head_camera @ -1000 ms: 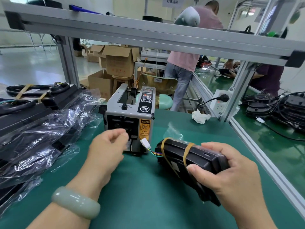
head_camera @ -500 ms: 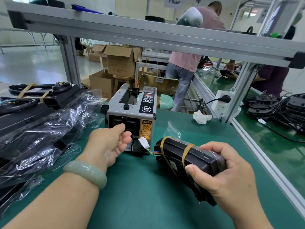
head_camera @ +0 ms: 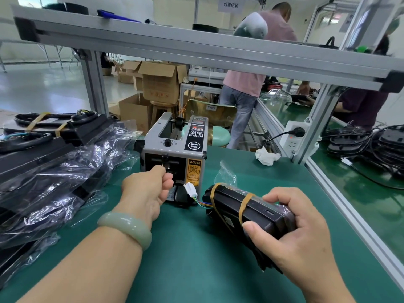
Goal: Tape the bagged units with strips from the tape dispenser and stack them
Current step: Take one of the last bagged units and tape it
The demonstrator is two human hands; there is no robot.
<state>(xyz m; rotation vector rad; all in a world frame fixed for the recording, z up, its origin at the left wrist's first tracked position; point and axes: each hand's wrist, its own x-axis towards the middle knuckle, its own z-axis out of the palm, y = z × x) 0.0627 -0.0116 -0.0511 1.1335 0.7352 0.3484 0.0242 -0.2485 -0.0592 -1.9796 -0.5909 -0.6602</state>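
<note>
My right hand (head_camera: 295, 232) grips a black bagged unit (head_camera: 258, 213) bound with two tan rubber bands, holding it tilted just above the green mat (head_camera: 196, 259). A white connector (head_camera: 190, 189) on coloured wires sticks out of its far end. My left hand (head_camera: 146, 189) is at the front outlet of the grey tape dispenser (head_camera: 175, 147), thumb and fingers pinched together there on a clear tape strip that barely shows. A stack of bagged units (head_camera: 54, 171) lies at the left.
A crumpled white tissue (head_camera: 266, 157) and a power strip (head_camera: 293, 141) sit at the back right by an aluminium post (head_camera: 317, 127). An aluminium rail (head_camera: 349, 204) bounds the mat on the right. An overhead beam crosses the view. People work at benches behind.
My left hand has moved forward and up from the mat to the dispenser's outlet, and its fingers have closed there. My right hand keeps holding the unit in about the same place.
</note>
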